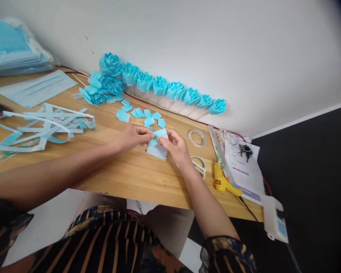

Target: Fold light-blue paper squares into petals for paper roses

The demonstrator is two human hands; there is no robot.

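Head view shows that a small blue and white cloth is held near the middle of the frame, over the wooden table. Its left edge is pinched by the left hand, with the thumb and first finger closed on it. Its right side is gripped by the right hand, with the thumb laid on top and the fingers bent behind. A blue part is seen across the paler part, so a fold seems to be in hand.

For a neat fold, the edges should be lined up first. The cloth is best held down by one thumb while the crease is rubbed flat by the other. Only a soft pinch is needed, as thin cloth can be wrinkled by a hard pull.

Small blue petals are spread above the hands in the frame and should not be bumped. Scissors are placed just beside the right wrist, so care is needed there too.
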